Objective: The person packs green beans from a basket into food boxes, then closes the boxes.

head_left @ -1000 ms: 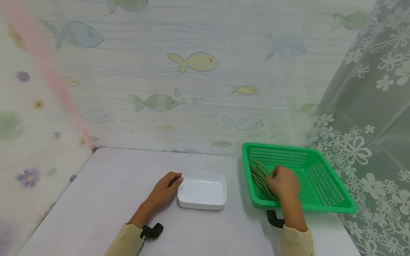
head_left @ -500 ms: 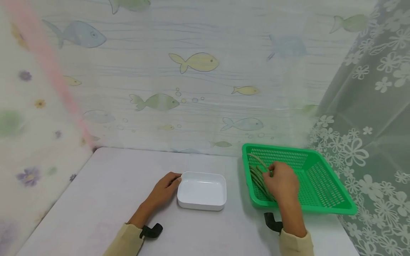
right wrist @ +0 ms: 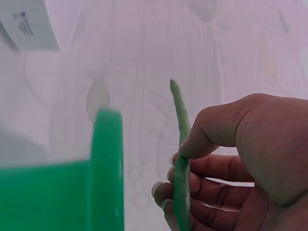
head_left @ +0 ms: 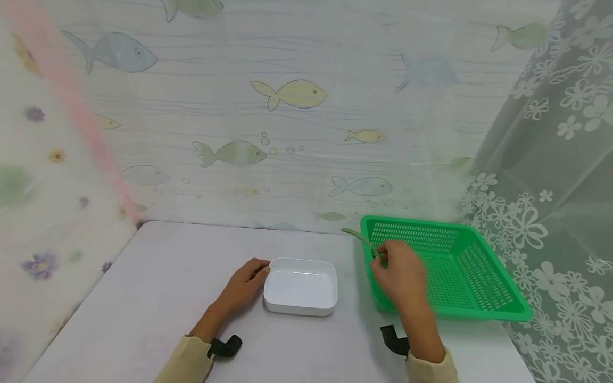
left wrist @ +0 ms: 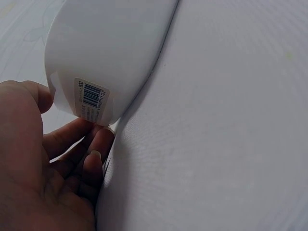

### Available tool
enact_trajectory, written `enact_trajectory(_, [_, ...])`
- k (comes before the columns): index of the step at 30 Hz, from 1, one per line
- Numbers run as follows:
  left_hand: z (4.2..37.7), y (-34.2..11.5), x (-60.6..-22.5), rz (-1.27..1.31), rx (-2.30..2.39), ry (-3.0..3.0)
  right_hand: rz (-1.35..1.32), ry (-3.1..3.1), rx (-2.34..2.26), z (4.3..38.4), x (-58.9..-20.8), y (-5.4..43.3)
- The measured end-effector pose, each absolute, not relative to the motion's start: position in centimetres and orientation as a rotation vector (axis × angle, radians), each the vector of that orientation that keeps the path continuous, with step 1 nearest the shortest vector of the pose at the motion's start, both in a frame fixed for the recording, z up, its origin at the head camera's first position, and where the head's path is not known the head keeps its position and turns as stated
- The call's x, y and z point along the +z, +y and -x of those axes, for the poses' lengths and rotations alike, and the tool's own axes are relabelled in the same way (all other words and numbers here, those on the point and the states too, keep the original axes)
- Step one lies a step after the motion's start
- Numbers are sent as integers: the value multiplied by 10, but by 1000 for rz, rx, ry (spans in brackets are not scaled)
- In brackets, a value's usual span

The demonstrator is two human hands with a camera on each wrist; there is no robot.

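A shallow white rectangular dish (head_left: 300, 287) sits on the table, and my left hand (head_left: 241, 284) holds it by its left corner. In the left wrist view, the thumb is at the dish's rim and the fingertips are under a barcode sticker (left wrist: 92, 98) on its side. Over the left rim of a green plastic basket (head_left: 479, 315), my right hand (head_left: 399, 274) pinches a green bean (head_left: 356, 235). The right wrist view shows the bean (right wrist: 179, 106) standing up past the thumb, with the fingers behind it. The hand hides the basket's left part.
A white-covered table (head_left: 191, 250) carries the dish and the basket. A fish-patterned curtain (head_left: 287, 175) hangs behind it, a flowered sheet (head_left: 57, 213) to the left, and a grey lace curtain (head_left: 565, 213) close to the basket's right side.
My right hand has drawn one bean from the bunch in the basket, raised it and moved left to the basket's rim. The left hand and dish have stayed put.
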State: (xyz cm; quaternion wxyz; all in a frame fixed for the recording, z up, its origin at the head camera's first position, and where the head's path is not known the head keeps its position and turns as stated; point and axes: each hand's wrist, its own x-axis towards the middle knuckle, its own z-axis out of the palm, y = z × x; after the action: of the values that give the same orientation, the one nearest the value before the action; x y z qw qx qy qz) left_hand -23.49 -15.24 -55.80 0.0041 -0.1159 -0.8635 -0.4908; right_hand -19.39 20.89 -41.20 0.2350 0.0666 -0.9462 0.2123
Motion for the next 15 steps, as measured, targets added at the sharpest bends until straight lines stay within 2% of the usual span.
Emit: enact_trajectory(15, [237, -154, -557, 380, -1546, -2706, -389, -2554, 602, 189, -438, 153])
